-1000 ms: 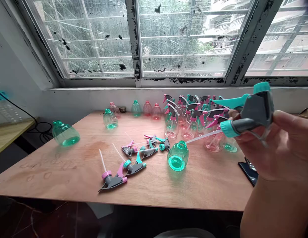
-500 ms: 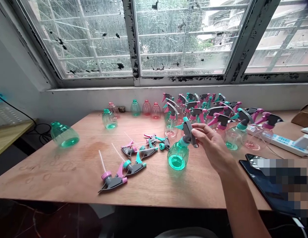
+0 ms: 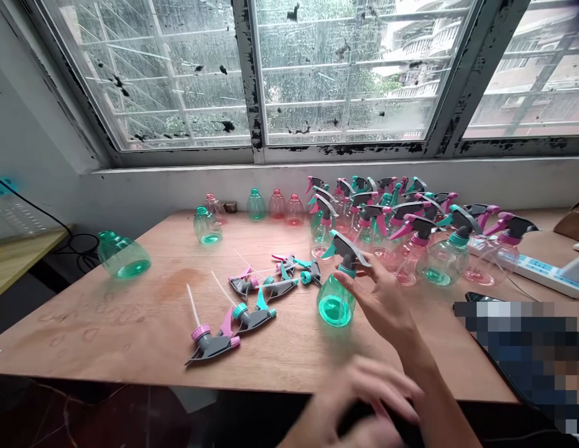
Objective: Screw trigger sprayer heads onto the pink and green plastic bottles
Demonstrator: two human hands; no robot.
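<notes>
Your left hand (image 3: pixel 357 401) has entered, grip unclear, allowing two-handed work; your right hand (image 3: pixel 381 300) grips the sprayer (image 3: pixel 347 250), bottle (image 3: pixel 334 306) beneath.

The sprayer (image 3: pixel 349 249), held up at the right a second ago, now sits on the green bottle (image 3: pixel 336 305), its head less steep than half a second ago; the right hand (image 3: pixel 385 298) has come down, thumb now near the bottle's shoulder; the blurred left hand (image 3: pixel 347 387) has entered below
</notes>
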